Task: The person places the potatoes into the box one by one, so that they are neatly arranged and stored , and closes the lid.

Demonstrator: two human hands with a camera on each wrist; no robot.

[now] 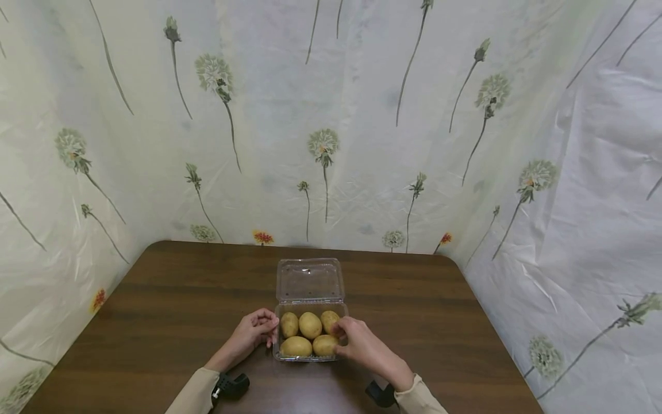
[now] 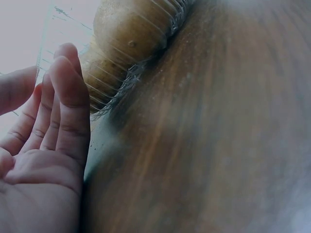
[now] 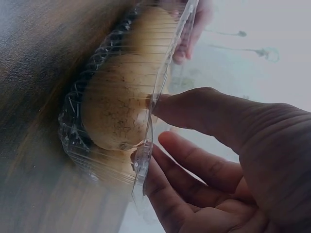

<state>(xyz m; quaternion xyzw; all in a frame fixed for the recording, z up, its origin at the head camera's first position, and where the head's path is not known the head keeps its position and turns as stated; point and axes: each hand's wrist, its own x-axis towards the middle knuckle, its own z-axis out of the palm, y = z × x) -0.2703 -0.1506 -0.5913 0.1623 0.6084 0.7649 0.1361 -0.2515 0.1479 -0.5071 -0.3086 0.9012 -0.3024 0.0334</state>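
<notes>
A clear plastic clamshell box [image 1: 305, 359] stands on the table with its lid [image 1: 310, 280] raised at the far side. Several yellow-brown potatoes [image 1: 296, 347] fill it in two rows. At its left wall, my left hand [image 1: 253, 332] holds the rim loosely between thumb and fingers. My right hand [image 1: 364, 345] reaches over the right rim. Its thumb and a fingertip, partly seen through the clear wall in the right wrist view, bracket the near-right potato [image 3: 114, 104]. Another fingertip lies close to the far-right potato [image 1: 329, 321].
The brown wooden table [image 1: 207, 287] has rounded far corners. A pale sheet [image 1: 269, 115] printed with dandelions hangs behind it and on both sides. Dark devices [image 1: 230, 386] are strapped to both wrists over light sleeves.
</notes>
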